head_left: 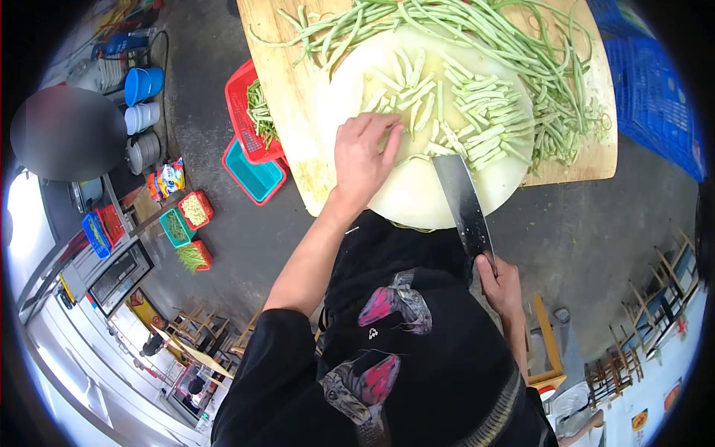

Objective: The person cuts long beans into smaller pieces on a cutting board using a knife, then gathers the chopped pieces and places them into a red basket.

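A round pale cutting board lies on a wooden table. Cut green bean pieces are spread over the board, and long whole beans lie along its far side. My right hand is closed round the handle of a cleaver, whose blade tip reaches the near part of the board. My left hand rests at the board's left part beside some bean pieces, fingers bent and together; whether anything is under the fingertips is hidden.
A red basket of cut beans stands left of the table, with a teal basket below it. Blue crates are at the right. Smaller baskets stand on the floor at the left. Wooden chairs are at the lower right.
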The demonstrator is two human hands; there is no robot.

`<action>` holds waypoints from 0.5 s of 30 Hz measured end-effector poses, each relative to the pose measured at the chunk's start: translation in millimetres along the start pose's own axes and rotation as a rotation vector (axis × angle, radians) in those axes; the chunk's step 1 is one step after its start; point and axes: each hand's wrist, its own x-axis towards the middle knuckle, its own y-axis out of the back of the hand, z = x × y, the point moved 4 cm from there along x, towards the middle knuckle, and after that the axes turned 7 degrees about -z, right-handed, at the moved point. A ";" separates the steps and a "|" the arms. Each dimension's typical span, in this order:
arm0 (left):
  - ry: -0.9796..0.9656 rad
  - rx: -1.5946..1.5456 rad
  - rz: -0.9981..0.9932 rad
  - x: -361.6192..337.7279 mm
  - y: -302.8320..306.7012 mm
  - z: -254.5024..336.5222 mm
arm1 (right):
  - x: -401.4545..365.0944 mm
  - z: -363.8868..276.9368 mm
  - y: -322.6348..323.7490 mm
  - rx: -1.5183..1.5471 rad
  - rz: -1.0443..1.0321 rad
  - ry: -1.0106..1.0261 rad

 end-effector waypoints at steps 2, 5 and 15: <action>0.004 0.052 -0.042 8.4 -6.6 8.2 | 0.4 1.5 -0.1 -0.007 0.006 0.004; 0.005 0.089 -0.050 19.2 -10.1 15.5 | 0.6 -0.1 -1.0 -0.008 0.010 0.014; 0.142 -0.072 -0.050 17.1 -13.7 13.9 | -2.8 -8.9 -2.6 -0.014 0.022 0.033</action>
